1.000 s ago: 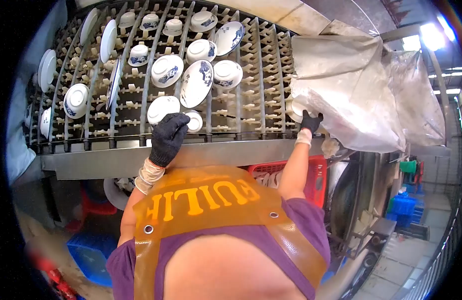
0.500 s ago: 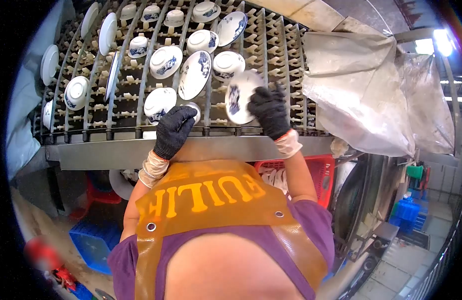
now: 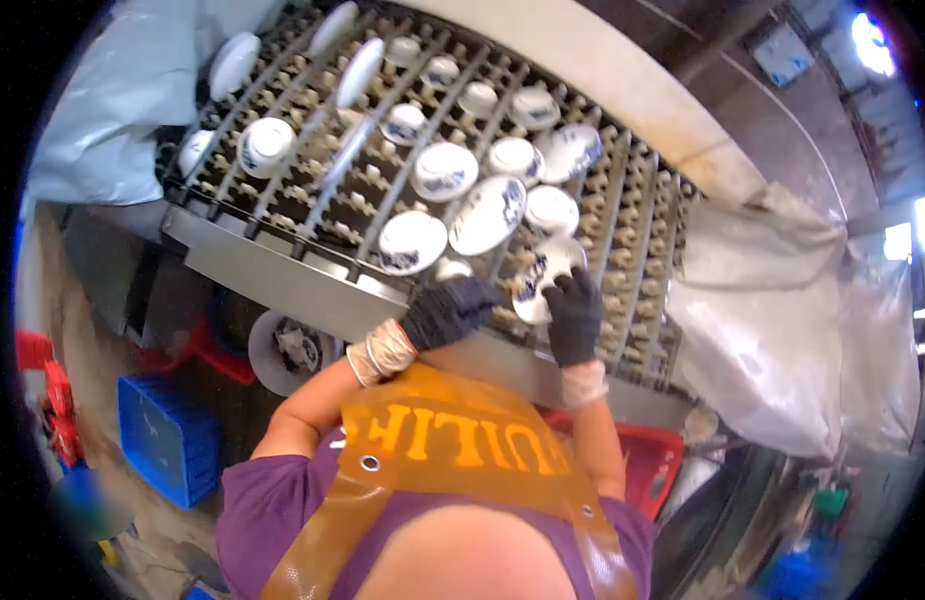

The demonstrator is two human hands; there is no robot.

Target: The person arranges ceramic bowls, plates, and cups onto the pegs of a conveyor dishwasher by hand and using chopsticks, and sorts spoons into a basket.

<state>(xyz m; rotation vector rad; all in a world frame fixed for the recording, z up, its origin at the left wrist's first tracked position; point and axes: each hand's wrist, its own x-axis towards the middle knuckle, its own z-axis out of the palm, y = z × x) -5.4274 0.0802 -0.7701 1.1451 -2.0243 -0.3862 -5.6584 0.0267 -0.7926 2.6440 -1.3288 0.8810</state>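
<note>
My right hand [image 3: 575, 315], in a black glove with a pale cuff, has its fingers on the edge of a white dish with blue pattern [image 3: 549, 278], tilted over the rack. My left hand [image 3: 449, 312], gloved the same way, is at the rack's front edge with its fingers together; whether it holds anything cannot be made out. Just behind it a small white cup [image 3: 454, 268] shows in part. An oval patterned plate [image 3: 488, 215] leans between the slats, and an overturned bowl [image 3: 413, 242] lies left of it.
The slatted rack [image 3: 361, 268] carries several more bowls and plates. Plastic sheets hang at the right [image 3: 758, 310] and left [image 3: 113, 110]. Below are a red basket [image 3: 655, 465], a blue crate [image 3: 168, 438] and a round tub [image 3: 273, 365].
The view has turned, tilting the rack. My right hand moved left from beside the plastic sheet and now has the patterned dish. My left hand left the overturned bowl for the rack's front edge.
</note>
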